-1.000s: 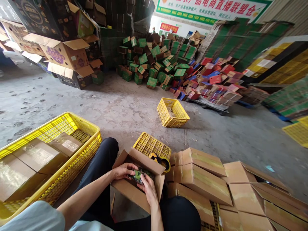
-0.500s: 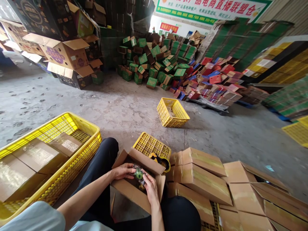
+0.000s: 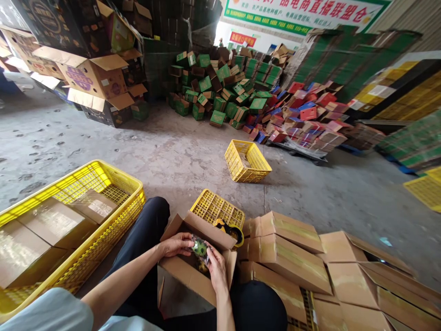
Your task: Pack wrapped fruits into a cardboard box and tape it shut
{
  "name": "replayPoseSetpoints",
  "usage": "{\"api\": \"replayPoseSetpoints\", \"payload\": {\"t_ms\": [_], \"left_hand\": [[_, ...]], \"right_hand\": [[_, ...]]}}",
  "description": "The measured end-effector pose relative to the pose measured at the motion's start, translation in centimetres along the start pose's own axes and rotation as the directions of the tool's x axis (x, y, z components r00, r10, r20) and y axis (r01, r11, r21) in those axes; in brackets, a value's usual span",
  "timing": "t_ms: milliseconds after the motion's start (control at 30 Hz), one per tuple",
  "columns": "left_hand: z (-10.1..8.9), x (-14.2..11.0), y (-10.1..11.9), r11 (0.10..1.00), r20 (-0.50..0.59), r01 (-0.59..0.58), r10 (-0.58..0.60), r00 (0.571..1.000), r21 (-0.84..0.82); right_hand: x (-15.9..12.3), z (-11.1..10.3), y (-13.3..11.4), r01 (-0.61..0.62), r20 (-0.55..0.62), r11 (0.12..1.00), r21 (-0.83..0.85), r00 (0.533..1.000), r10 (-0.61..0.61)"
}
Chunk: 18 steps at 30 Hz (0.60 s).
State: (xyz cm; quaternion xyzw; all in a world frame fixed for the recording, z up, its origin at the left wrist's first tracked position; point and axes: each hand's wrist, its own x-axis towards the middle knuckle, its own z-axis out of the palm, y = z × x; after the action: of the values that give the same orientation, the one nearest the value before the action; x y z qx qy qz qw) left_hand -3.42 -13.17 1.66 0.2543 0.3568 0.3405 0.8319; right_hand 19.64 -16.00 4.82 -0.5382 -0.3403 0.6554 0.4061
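- Gripping film-wrapped green packet [image 3: 200,248] between left hand [image 3: 175,245] and right hand [image 3: 217,270], over cardboard box [image 3: 189,278] at six o'clock
- Might drop packet through slickness
- Might knock tape dispenser [image 3: 237,233] at box's two o'clock by drifting outward

Pale blue up top, dark navy below!
Here's the shirt [image 3: 131,323], soft light blue, its short left sleeve [image 3: 55,307] loose and plain, a bare forearm [image 3: 120,278] beneath; now the trousers [image 3: 154,218], navy, nearly black at the right knee [image 3: 260,303]; and left hand [image 3: 177,245], right hand [image 3: 216,269], both bare.
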Motion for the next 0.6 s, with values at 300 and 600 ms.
{"api": "replayPoseSetpoints", "payload": {"t_ms": [300, 600], "left_hand": [[0.04, 0.18, -0.19, 1.000, -0.002, 0.014, -0.014, 1.000, 0.012], [0.57, -0.55, 0.78, 0.999, 0.068, 0.009, -0.011, 0.998, 0.038]], "right_hand": [[-0.17, 0.37, -0.24, -0.046, 0.046, 0.995, -0.092, 0.998, 0.050], [0.02, 0.18, -0.53, 0.039, 0.007, 0.987, -0.153, 0.999, -0.038]]}}
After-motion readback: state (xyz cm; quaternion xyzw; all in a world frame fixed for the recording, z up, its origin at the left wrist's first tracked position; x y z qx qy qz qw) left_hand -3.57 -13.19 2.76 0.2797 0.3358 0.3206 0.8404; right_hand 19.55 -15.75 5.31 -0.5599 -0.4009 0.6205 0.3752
